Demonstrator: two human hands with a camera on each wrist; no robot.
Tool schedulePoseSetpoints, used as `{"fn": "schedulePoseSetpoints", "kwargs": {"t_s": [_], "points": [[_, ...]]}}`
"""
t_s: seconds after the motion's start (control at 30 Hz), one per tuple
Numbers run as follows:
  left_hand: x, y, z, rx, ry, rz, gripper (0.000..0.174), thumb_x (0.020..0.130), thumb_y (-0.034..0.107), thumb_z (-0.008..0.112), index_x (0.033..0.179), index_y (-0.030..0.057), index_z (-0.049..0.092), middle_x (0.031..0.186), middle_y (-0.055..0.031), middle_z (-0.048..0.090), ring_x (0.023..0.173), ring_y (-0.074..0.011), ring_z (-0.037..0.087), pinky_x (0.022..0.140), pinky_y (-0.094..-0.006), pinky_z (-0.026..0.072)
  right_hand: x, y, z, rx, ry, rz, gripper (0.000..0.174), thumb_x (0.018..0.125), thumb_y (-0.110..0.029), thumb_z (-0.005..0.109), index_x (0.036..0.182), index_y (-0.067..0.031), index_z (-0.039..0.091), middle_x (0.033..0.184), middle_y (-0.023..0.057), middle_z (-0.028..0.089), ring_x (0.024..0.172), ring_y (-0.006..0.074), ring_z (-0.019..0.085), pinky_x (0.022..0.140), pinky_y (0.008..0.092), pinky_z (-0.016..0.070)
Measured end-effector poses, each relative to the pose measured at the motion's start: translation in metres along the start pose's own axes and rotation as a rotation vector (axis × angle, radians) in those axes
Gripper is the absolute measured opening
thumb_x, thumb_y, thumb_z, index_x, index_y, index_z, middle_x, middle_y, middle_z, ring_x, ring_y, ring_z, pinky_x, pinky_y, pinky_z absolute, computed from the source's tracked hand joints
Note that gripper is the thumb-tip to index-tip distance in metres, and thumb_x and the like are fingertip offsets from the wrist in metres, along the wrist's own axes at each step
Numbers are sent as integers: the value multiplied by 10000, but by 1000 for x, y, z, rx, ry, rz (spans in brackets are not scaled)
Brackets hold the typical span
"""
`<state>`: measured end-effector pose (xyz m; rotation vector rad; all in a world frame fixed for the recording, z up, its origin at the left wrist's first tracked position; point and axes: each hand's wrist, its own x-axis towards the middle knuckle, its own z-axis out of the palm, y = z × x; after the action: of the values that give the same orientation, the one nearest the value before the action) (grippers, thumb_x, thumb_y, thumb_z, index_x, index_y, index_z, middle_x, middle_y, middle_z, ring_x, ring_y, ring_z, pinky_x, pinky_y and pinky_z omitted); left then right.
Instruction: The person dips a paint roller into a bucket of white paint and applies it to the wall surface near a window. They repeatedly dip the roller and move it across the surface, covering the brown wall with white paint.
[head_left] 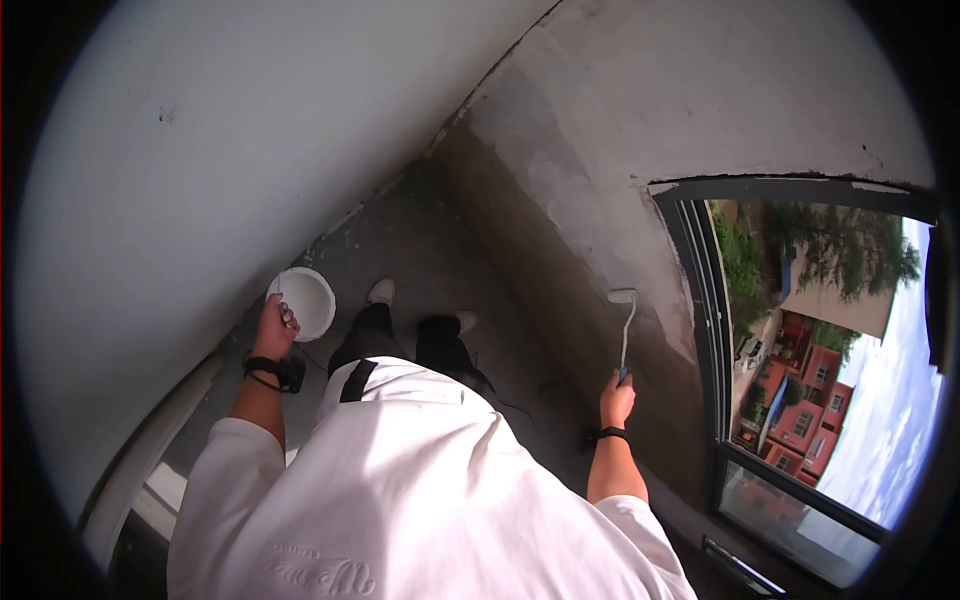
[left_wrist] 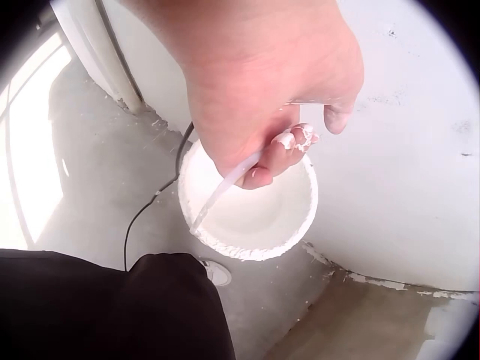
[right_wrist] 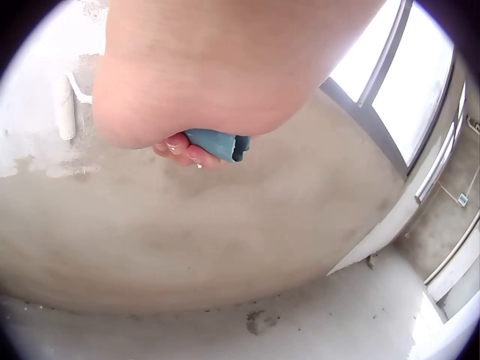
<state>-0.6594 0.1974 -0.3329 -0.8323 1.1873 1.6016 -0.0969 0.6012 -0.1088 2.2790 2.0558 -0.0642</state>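
My left hand (head_left: pixel 277 328) grips the handle (left_wrist: pixel 225 185) of a white bucket (head_left: pixel 327 290), which hangs at my left side by the white wall. White paint coats the bucket's rim (left_wrist: pixel 259 253) and spots the fingertips of that hand. Out to the right, my right hand (head_left: pixel 617 399) holds a paint roller by its blue handle (right_wrist: pixel 214 142). The white roller head (head_left: pixel 622 296) lies against the wall under the window, at the border between whitened and bare grey-brown plaster. In the right wrist view, the roller head (right_wrist: pixel 66 109) shows left of the hand, with part of the frame hidden behind it.
A dark-framed window (head_left: pixel 705 300) is set in the wall at right. Below are the grey concrete floor (head_left: pixel 375 225) and my shoes (head_left: pixel 381 291). A black cable (left_wrist: pixel 154 196) runs across the floor near the bucket. A pale pipe (head_left: pixel 150 450) stands at lower left.
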Motion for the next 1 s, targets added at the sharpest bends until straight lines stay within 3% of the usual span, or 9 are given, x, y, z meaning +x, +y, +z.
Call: {"fn": "schedulePoseSetpoints", "kwargs": {"t_s": [0.23,0.3,0.5,0.8,1.0], "points": [[-2,6,16,5,-40,-13,353,952,372,593,701,193,421,544,30,350,494,-135,343,575,-322,334,-9,-20,-3,127,-37,103,406,995,-399,569,1077,-14,669,931,268,688,913,481,638,784,519,489],[-4,5,16,6,-44,-2,354,952,370,594,698,194,421,546,30,350,494,-136,342,575,-323,334,0,-38,3,160,7,-93,408,988,-407,578,1059,-15,665,925,267,684,917,480,636,780,523,488],[-7,-7,4,17,-16,23,351,953,367,595,700,193,427,552,29,352,505,-132,350,570,-317,335,45,-126,21,29,-168,-248,428,989,-428,566,975,-7,640,943,277,679,938,485,628,785,537,489],[-41,-27,-38,-80,50,34,343,930,400,615,724,184,445,553,32,373,492,-133,362,563,-313,351,92,-234,94,27,-172,-636,377,1025,-363,496,1027,1,596,954,270,679,911,504,628,776,589,495],[-62,-33,-54,-127,59,45,324,954,370,600,749,175,440,585,19,358,527,-130,350,575,-304,344,98,-289,99,25,-127,-680,339,1012,-341,515,997,-8,579,939,259,682,912,462,653,776,566,516]]}}
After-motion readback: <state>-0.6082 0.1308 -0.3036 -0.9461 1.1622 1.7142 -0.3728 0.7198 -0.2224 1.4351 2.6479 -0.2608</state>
